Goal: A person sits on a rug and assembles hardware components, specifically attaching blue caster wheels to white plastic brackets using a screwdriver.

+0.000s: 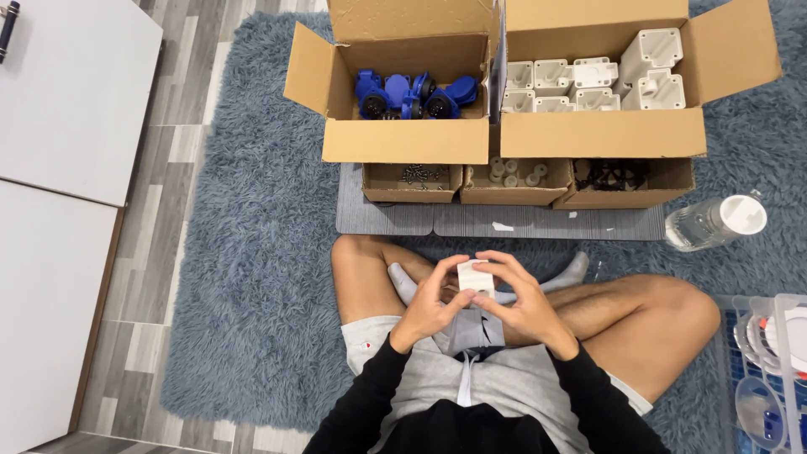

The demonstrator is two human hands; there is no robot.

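- A shaggy blue-grey rug [252, 277] covers the floor.
- Two big cardboard boxes stand ahead: the left box [403, 139] holds blue parts [412, 92], the right box [601, 133] white housings [597, 80].
- A clear bottle [714, 223] lies to the right.
- The left hand [429, 307] and right hand [521, 303] together grip a small white block [475, 277] above the lap.

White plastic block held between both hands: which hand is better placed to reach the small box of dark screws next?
Probably the left hand. The small box of dark screws sits ahead-left of the white plastic block, on that hand's side; the right hand would have to cross over.
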